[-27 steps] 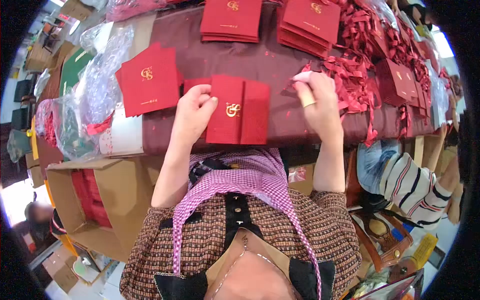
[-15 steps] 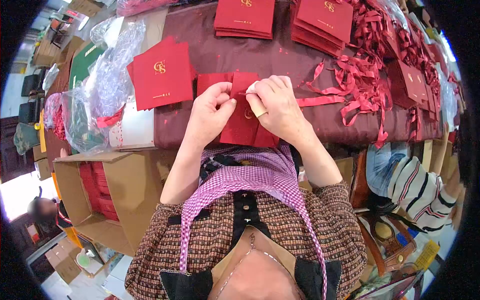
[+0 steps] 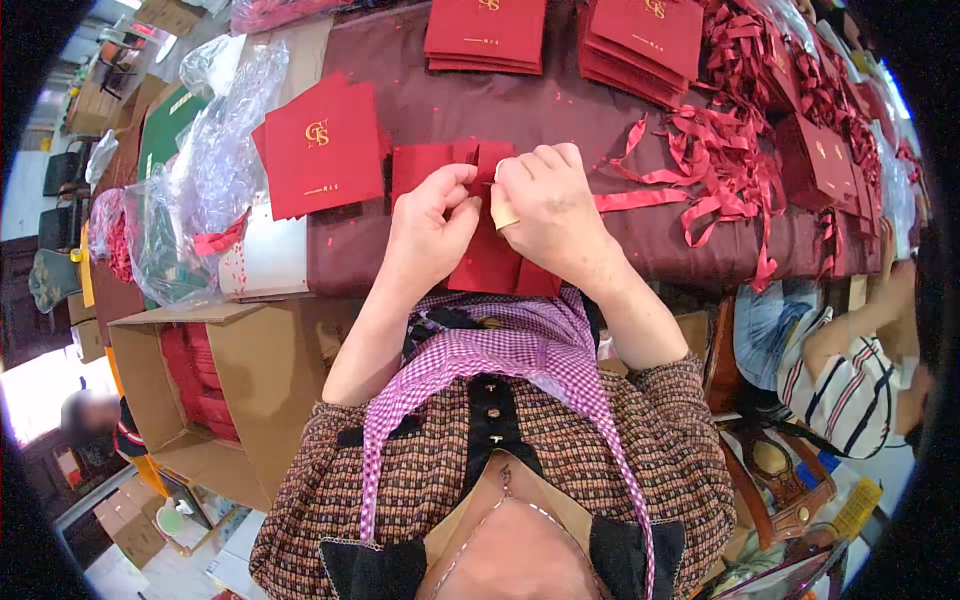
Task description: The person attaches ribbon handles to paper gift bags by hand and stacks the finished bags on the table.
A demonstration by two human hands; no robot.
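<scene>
A flat red paper gift bag [image 3: 490,262] lies at the table's front edge between my hands, its upper part standing up between my fingertips. My left hand [image 3: 437,225] is closed, thumb and fingers pinched at the bag's edge. My right hand [image 3: 548,205] is closed too, with yellowish tape around one finger and something white at a fingertip. What its fingertips grip is too small to make out. Another red piece [image 3: 420,165] lies behind my left hand. A red ribbon [image 3: 640,201] runs from behind my right wrist toward the ribbon pile [image 3: 715,165].
Stacked red bags with gold lettering lie left [image 3: 325,150], at the back [image 3: 485,35] and back right [image 3: 645,40]. More bags [image 3: 815,160] stand among ribbons. Clear plastic wrap [image 3: 215,150] covers the left side. An open cardboard box [image 3: 255,390] holds red items below; a person's striped sleeve [image 3: 850,385] is right.
My hands have drawn closer together at the bag, the left one moving slightly right. My right hand has turned, its knuckles more on top. The person at right has moved an arm.
</scene>
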